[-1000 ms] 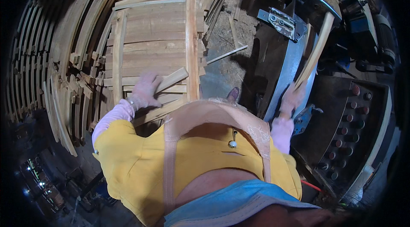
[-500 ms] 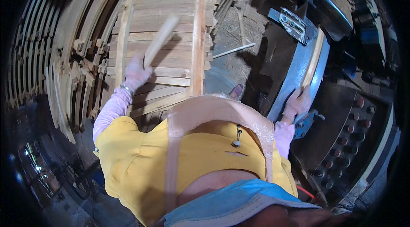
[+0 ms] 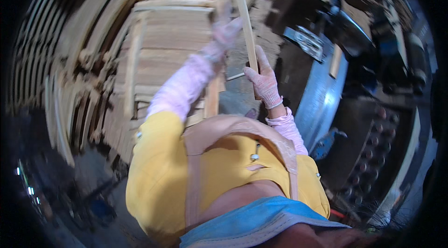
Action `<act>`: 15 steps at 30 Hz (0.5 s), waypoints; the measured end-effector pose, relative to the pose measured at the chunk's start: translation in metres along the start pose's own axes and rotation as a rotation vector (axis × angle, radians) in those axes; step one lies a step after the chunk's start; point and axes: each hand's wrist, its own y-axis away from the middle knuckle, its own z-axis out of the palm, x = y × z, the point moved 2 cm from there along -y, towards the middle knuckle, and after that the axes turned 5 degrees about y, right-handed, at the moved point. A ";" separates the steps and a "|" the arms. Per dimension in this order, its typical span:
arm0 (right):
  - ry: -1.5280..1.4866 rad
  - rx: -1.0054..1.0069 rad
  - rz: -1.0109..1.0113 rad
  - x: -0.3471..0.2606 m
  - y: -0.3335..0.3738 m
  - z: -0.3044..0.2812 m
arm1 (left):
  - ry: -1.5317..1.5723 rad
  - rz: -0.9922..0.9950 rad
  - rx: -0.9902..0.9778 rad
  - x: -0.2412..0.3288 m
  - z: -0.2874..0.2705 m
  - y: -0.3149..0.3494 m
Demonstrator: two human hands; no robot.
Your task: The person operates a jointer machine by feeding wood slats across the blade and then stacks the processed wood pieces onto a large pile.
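A long, narrow wooden strip (image 3: 246, 19) stands tilted in front of me, its top running out past the upper edge of the view. Around its lower part my gloved right hand (image 3: 265, 80) is closed, with the thumb on the near side. My gloved left hand (image 3: 227, 31) is close to the strip's left side, over the right edge of the wooden stack. It is blurred, but its fingers look stretched out and apart, and I see nothing held in it. Another wooden piece (image 3: 335, 61) lies on the machine's blue-grey metal table (image 3: 322, 103), partly under the machine head.
The stack of boards (image 3: 172, 38) has upright wooden rails at its sides. Curved wooden pieces (image 3: 88, 33) are piled at the left. On the right, the machine has a metal bracket (image 3: 305, 42) and a dark control panel (image 3: 368, 154) with several buttons. Sawdust covers the floor.
My right hand has left the machine table and now grips an upright strip. My left hand has swung right and no longer holds its wooden piece. The machine's piece sits further from me.
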 end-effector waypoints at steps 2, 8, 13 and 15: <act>0.128 0.264 -0.049 0.015 0.030 -0.046 | -0.287 -0.159 -0.180 -0.010 -0.063 0.009; 1.348 0.789 0.620 0.042 0.188 -0.157 | -1.770 -0.587 0.242 0.009 -0.294 0.090; 1.738 0.783 0.251 0.067 0.164 -0.198 | -1.467 -0.609 0.383 0.013 -0.335 0.137; 1.813 0.894 0.098 0.086 0.111 -0.234 | -1.504 -0.567 0.352 0.016 -0.327 0.126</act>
